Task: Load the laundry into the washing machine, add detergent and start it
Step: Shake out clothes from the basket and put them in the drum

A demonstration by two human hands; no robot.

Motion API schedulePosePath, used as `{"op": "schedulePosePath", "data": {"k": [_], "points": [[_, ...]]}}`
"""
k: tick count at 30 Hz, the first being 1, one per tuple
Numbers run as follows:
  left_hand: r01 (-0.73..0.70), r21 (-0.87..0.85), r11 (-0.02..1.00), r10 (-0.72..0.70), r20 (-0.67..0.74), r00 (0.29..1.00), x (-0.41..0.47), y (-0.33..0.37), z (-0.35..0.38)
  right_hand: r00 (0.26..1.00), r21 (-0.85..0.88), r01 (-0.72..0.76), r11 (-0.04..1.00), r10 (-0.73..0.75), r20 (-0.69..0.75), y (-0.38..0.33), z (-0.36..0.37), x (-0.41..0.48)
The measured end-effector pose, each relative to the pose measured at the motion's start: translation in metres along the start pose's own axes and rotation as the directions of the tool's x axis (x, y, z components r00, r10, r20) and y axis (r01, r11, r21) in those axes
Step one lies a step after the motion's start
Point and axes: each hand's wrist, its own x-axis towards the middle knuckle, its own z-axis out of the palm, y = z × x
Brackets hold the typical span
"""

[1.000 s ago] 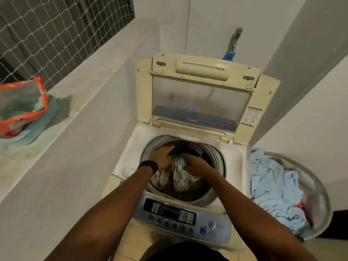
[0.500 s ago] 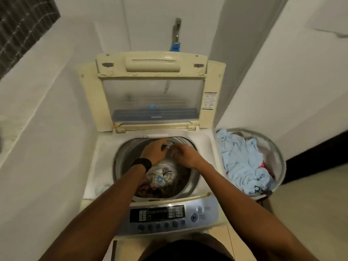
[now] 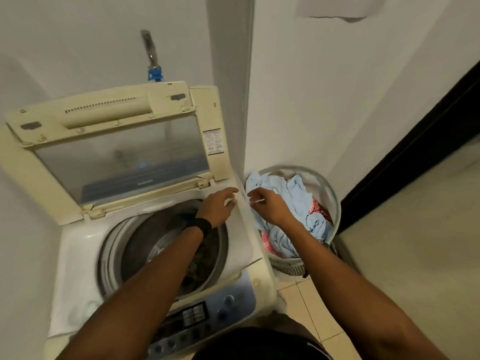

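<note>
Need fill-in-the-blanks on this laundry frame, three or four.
The lid of the washing machine is ____. The laundry basket stands on the machine's ____ side. The black wristband is on the ____ wrist. The right hand is above a light ____ cloth.
Missing: open; right; left; blue.

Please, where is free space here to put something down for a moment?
Free: the white machine top left of the drum, and the beige floor right of the basket. Crowded: drum and basket hold laundry; the left hand and right hand hover where they meet.
</note>
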Motion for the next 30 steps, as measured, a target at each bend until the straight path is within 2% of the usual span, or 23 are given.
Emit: {"op": "schedulePosePath", "data": {"k": [4,11,15,19,22,25,28,30], "points": [[-0.013,0.042,0.999,0.011,0.044,0.999,0.026,0.029,0.032,0.998,-0.002,-0.060,0.998,0.060,-0.021,0.044,-0.032,0.014],[0.058,-0.003,0.998,-0.057,0.102,0.993,0.056,0.055,0.084,0.991,-0.004,-0.116,0.993,0.116,0.068,0.106,-0.051,0.038],[0.100,0.016,0.995,-0.101,0.107,0.989,0.065,0.060,0.102,0.973,-0.111,-0.109,0.988,0.129,0.194,0.134,-0.049,0.045],[0.149,0.009,0.989,-0.149,0.123,0.981,0.067,0.061,0.114,0.911,-0.247,-0.068,0.967,0.161,0.379,0.157,-0.048,0.044],[0.204,0.005,0.979,-0.203,0.122,0.972,0.064,0.060,0.121,0.890,-0.327,0.011,0.945,0.140,0.435,0.166,-0.044,0.044],[0.264,0.001,0.965,-0.261,0.154,0.953,0.058,0.056,0.128,0.897,-0.303,0.061,0.951,0.081,0.435,0.167,-0.043,0.046],[0.281,0.020,0.960,-0.277,0.239,0.931,0.055,0.058,0.132,0.938,-0.193,0.075,0.978,-0.004,0.346,0.166,-0.047,0.050],[0.311,-0.049,0.949,-0.280,0.320,0.905,0.056,0.065,0.131,0.960,-0.084,0.066,0.994,-0.041,0.275,0.159,-0.052,0.050]]}}
